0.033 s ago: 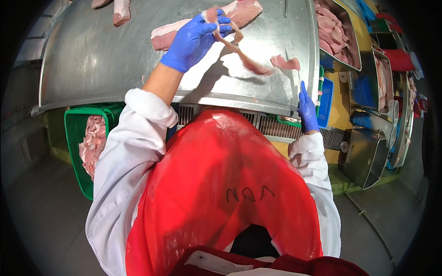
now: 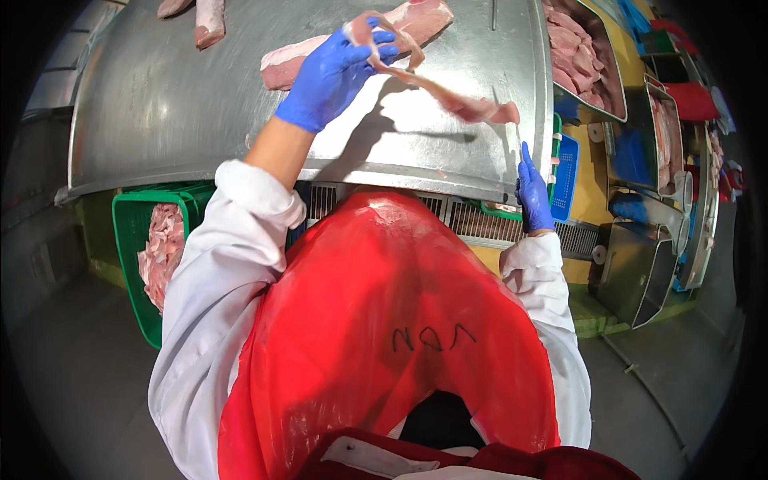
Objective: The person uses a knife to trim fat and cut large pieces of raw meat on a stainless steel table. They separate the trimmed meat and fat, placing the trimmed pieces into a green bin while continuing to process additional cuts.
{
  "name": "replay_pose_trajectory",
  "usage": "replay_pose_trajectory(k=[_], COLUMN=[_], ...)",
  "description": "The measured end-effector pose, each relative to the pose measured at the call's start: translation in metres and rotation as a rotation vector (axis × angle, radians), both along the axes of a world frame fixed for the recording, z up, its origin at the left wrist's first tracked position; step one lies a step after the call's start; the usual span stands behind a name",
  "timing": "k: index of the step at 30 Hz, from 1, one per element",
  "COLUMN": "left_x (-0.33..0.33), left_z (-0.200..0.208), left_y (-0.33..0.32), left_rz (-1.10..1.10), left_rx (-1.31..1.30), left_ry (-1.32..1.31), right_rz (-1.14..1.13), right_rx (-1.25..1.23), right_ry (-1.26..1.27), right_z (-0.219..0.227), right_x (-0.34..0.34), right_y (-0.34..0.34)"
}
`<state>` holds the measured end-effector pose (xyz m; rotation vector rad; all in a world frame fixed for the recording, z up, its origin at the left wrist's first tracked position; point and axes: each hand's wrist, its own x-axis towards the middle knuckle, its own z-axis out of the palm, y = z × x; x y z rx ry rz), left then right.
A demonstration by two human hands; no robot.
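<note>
My left hand (image 2: 334,80), in a blue glove, pinches a long thin strip of meat trimming (image 2: 440,92) above the metal table (image 2: 176,104). The strip loops over the fingers and stretches right, its far end beside a thin knife blade (image 2: 518,134). Closed round the knife's handle, my gloved right hand (image 2: 534,196) is at the table's right front corner; the fingers mostly hide the handle. Behind my left hand a long pale-pink piece of meat (image 2: 282,74) lies on the table, partly covered by the hand and the strip.
More meat (image 2: 210,24) lies at the table's far left. Below the left edge stands a green crate (image 2: 132,264) with trimmings. A metal tray (image 2: 618,88) full of meat cuts is at the right, near a blue basket (image 2: 568,172). Metal bins (image 2: 632,272) stand further right.
The strip's trailing part has swung up and right; it now reads as one length with the end piece that looked apart before. Both hands have barely shifted.
</note>
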<state>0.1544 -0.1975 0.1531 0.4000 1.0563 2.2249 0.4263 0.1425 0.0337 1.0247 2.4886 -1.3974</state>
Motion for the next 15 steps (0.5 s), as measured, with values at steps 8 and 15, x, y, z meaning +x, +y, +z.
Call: replay_pose_trajectory(k=[8,15], left_x=[0.074,0.019], left_z=[-0.173,-0.17], left_y=[-0.075,0.05], left_rz=[0.232,0.099], left_rx=[-0.951,-1.175], left_ry=[0.219,1.327], right_rz=[-0.172,-0.462], right_rx=[-0.248,-0.532], right_ry=[0.04,0.112], right_z=[0.017,0.027], right_x=[0.038,0.018], right_y=[-0.018,-0.03])
